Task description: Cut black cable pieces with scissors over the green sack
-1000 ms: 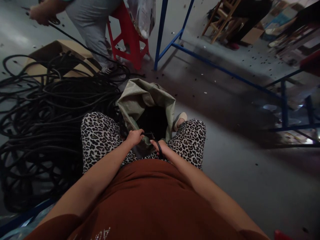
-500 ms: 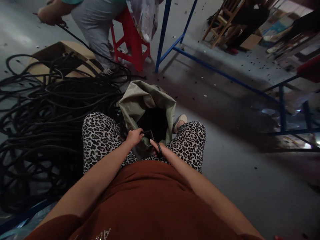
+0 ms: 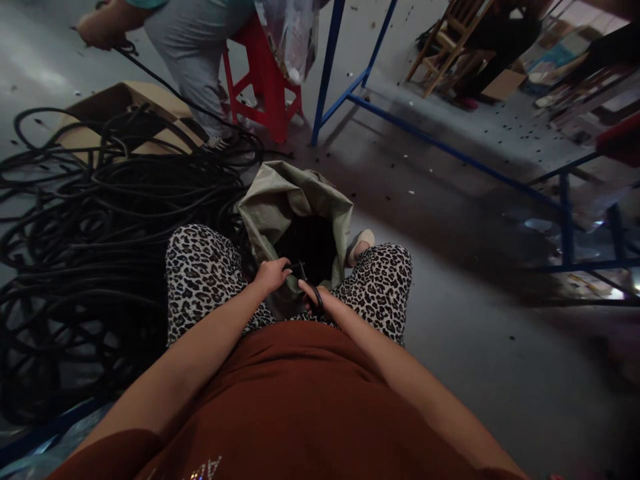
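Between my knees stands a greenish-grey woven sack with its mouth folded open and a dark inside. Over its near rim, my right hand grips a pair of scissors by the black handles, blades pointing up and left over the opening. My left hand is closed in a pinch just left of the blade tips. A small black piece sticks out from its fingers towards the blades; its kind is too dark to make out.
A large heap of black hoses or cables lies on the left, with an open cardboard box behind it. Another person's hand holds one black length near a red stool. A blue metal frame crosses the right side.
The scissor blades, spread apart before, now look closer together. Both my hands stay in nearly the same place over the sack.
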A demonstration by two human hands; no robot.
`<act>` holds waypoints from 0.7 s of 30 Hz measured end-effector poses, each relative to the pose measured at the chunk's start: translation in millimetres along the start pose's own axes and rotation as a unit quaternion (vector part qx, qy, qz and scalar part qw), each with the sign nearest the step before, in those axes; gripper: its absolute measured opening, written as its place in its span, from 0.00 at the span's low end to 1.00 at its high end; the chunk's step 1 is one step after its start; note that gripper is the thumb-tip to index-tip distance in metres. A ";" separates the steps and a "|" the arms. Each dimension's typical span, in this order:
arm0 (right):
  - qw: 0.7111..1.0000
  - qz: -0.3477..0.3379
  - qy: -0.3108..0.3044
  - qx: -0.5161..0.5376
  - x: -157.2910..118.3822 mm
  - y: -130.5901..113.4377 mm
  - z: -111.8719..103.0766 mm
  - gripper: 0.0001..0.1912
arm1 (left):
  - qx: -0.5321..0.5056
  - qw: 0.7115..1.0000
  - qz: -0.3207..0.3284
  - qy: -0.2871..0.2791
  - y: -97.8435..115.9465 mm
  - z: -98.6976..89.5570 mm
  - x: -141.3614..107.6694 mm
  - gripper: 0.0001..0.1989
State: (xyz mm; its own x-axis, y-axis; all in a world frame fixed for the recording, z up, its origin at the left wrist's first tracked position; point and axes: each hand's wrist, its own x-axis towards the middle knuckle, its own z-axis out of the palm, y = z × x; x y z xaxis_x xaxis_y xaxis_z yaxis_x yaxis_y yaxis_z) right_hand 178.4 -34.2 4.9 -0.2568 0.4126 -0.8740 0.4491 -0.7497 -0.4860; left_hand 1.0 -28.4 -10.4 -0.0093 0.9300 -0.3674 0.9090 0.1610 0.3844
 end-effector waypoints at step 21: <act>1.000 -0.008 0.002 -0.012 1.1 0.6 -1.6 0.22 | -0.028 0.999 0.021 -0.019 -1.4 4.2 -0.4 0.15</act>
State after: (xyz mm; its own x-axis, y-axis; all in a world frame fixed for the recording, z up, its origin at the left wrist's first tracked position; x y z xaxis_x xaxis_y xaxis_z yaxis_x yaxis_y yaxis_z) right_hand 179.8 -33.4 3.6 -0.2611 0.4265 -0.8660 0.4658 -0.7301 -0.5000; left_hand 1.5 -30.4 -14.4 0.0460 0.9233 -0.3813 0.8832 0.1407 0.4474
